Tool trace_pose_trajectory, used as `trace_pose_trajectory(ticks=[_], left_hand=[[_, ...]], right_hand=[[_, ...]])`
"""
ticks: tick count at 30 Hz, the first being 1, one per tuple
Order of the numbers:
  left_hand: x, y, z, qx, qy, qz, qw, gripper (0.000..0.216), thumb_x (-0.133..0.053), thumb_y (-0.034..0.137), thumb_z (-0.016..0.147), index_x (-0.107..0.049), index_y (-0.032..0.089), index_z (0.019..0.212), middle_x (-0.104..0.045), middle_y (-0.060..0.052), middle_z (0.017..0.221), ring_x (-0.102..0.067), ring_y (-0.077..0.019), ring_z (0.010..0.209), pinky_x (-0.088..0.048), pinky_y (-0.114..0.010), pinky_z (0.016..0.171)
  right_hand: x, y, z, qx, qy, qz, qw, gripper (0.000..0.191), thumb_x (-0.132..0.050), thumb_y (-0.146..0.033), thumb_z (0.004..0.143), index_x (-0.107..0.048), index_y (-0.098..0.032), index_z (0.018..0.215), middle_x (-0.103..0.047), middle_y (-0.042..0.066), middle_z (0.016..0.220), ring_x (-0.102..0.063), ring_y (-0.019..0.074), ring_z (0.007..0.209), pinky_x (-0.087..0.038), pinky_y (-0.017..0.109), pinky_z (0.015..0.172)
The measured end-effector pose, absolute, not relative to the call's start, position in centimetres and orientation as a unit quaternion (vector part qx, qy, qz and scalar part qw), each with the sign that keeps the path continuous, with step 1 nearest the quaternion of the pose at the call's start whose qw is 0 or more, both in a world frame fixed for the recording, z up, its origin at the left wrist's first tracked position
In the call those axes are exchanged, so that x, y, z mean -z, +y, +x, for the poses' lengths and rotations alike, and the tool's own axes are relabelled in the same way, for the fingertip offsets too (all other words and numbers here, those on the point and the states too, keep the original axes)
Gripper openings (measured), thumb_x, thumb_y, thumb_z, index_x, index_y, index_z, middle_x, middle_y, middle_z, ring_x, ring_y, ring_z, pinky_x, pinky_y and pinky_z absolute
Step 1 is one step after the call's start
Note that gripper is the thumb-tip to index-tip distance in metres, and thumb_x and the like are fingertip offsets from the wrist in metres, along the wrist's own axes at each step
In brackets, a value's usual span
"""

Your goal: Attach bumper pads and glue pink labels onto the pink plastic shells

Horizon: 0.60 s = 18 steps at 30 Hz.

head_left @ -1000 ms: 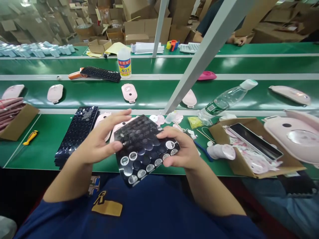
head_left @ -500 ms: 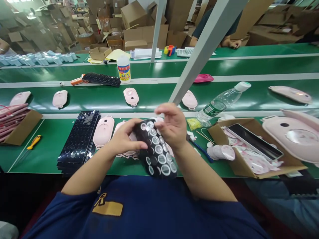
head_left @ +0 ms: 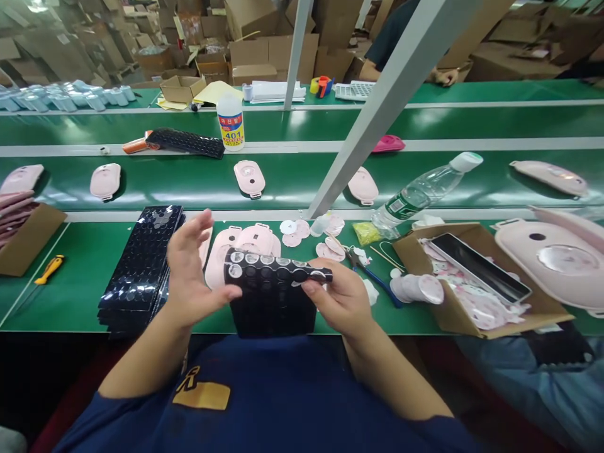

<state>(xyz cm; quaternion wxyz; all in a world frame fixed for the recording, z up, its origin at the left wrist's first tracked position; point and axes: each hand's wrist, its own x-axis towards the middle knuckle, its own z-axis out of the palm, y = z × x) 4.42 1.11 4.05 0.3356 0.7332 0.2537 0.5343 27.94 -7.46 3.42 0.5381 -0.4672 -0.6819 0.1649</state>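
A black sheet (head_left: 274, 305) with rows of round clear stickers hangs in front of my chest, its upper part bent over. My right hand (head_left: 344, 299) pinches its right end between thumb and fingers. On the other side my left hand (head_left: 189, 270) is open, fingers spread and raised; its thumb tip is at the sheet's left edge, and whether it touches I cannot tell. Behind the sheet lie several pale pink plastic covers (head_left: 219, 251), partly hidden. Round pink and white discs (head_left: 292, 233) are scattered beyond my right hand. A stack of black sticker sheets (head_left: 141, 264) lies left of my left hand.
To the right are blue-handled pliers (head_left: 382, 283), a plastic bottle (head_left: 419, 192) and a cardboard box (head_left: 476, 321) with a phone-like slab on top. A yellow screwdriver (head_left: 51, 269) lies left. A slanted metal post (head_left: 363, 119) rises ahead. Another person's hand (head_left: 446, 77) rests across the belt.
My left hand has come off the sheet and spread open to the left. My right hand has lowered and taken the sheet's right end. The sheet has turned, its dark plain side now facing me.
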Motion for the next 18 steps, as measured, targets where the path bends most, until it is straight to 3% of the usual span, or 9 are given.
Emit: trace_pose_trajectory(ticks=[2, 4, 6, 7, 9, 10, 14, 16, 18], left_hand=[[-4.3, 1.0, 3.9, -0.429, 0.236, 0.77, 0.409, 0.074, -0.085, 0.047, 0.072, -0.054, 0.028, 0.136, -0.061, -0.014, 0.137, -0.058, -0.0316, 0.129, -0.05, -0.047, 0.107], [-4.4, 0.7, 3.6, -0.386, 0.246, 0.779, 0.428, 0.047, -0.08, 0.037, 0.08, -0.064, 0.025, 0.123, -0.073, -0.012, 0.119, -0.07, -0.0273, 0.11, -0.059, -0.039, 0.092], [-4.4, 0.3, 3.1, -0.425, 0.287, 0.78, 0.359, 0.026, -0.077, 0.028, 0.083, -0.07, 0.025, 0.108, -0.079, -0.006, 0.099, -0.076, -0.0224, 0.089, -0.062, -0.032, 0.079], [-4.5, 0.1, 2.8, -0.432, 0.305, 0.791, 0.308, 0.021, -0.076, 0.025, 0.083, -0.071, 0.025, 0.104, -0.079, -0.004, 0.094, -0.076, -0.0211, 0.083, -0.062, -0.031, 0.075], [-4.9, -0.2, 2.1, -0.41, 0.292, 0.835, 0.223, 0.021, -0.072, 0.022, 0.086, -0.072, 0.027, 0.106, -0.08, -0.002, 0.093, -0.077, -0.0203, 0.08, -0.062, -0.029, 0.073], [-5.2, -0.4, 1.7, -0.39, 0.261, 0.861, 0.196, 0.024, -0.069, 0.022, 0.088, -0.071, 0.028, 0.111, -0.08, -0.002, 0.095, -0.077, -0.0202, 0.08, -0.061, -0.029, 0.073], [-6.3, -1.6, 0.9, -0.321, 0.13, 0.927, 0.143, 0.031, -0.049, 0.028, 0.099, -0.062, 0.02, 0.126, -0.079, -0.008, 0.098, -0.076, -0.021, 0.082, -0.058, -0.03, 0.068], [-6.5, -2.4, 0.9, -0.3, 0.124, 0.937, 0.125, 0.033, -0.042, 0.028, 0.101, -0.061, 0.014, 0.123, -0.079, -0.01, 0.094, -0.076, -0.0214, 0.078, -0.057, -0.031, 0.066], [-6.5, -2.9, 1.0, -0.29, 0.144, 0.938, 0.121, 0.027, -0.047, 0.029, 0.1, -0.063, 0.014, 0.116, -0.078, -0.008, 0.086, -0.074, -0.0199, 0.07, -0.056, -0.03, 0.062]], right_hand=[[-3.1, -7.2, 27.8, -0.178, -0.684, -0.468, 0.531, 0.017, -0.056, -0.028, 0.095, -0.067, -0.022, 0.083, -0.069, 0.001, 0.07, -0.065, 0.0164, 0.062, -0.053, 0.03, 0.061], [-2.5, -6.8, 27.7, -0.198, -0.68, -0.476, 0.521, 0.018, -0.054, -0.03, 0.096, -0.067, -0.022, 0.086, -0.071, 0.001, 0.073, -0.066, 0.0166, 0.065, -0.053, 0.03, 0.063], [-2.1, -6.5, 27.5, -0.21, -0.675, -0.496, 0.504, 0.019, -0.056, -0.036, 0.096, -0.067, -0.023, 0.104, -0.074, 0.005, 0.091, -0.071, 0.0196, 0.081, -0.056, 0.033, 0.072], [-2.0, -6.6, 27.4, -0.197, -0.672, -0.506, 0.503, 0.028, -0.058, -0.041, 0.095, -0.064, -0.024, 0.117, -0.073, 0.008, 0.106, -0.071, 0.0225, 0.094, -0.057, 0.036, 0.08], [-2.6, -7.0, 27.1, -0.123, -0.678, -0.508, 0.517, 0.052, -0.063, -0.048, 0.09, -0.052, -0.027, 0.137, -0.067, 0.011, 0.124, -0.065, 0.0275, 0.112, -0.053, 0.046, 0.094], [-3.1, -7.3, 26.8, -0.075, -0.695, -0.494, 0.516, 0.055, -0.067, -0.046, 0.088, -0.05, -0.03, 0.138, -0.067, 0.01, 0.122, -0.064, 0.0278, 0.112, -0.05, 0.049, 0.099], [-5.6, -9.0, 25.2, 0.052, -0.813, -0.405, 0.414, 0.025, -0.067, -0.019, 0.085, -0.064, -0.034, 0.105, -0.073, -0.005, 0.087, -0.066, 0.0176, 0.081, -0.044, 0.043, 0.103], [-6.0, -9.4, 24.3, 0.067, -0.835, -0.387, 0.385, 0.018, -0.064, -0.015, 0.084, -0.065, -0.031, 0.093, -0.074, -0.007, 0.083, -0.064, 0.0151, 0.075, -0.045, 0.041, 0.1], [-5.6, -9.5, 23.7, 0.073, -0.839, -0.382, 0.38, 0.013, -0.065, -0.016, 0.083, -0.065, -0.029, 0.089, -0.074, -0.007, 0.08, -0.062, 0.0148, 0.072, -0.045, 0.042, 0.098]])
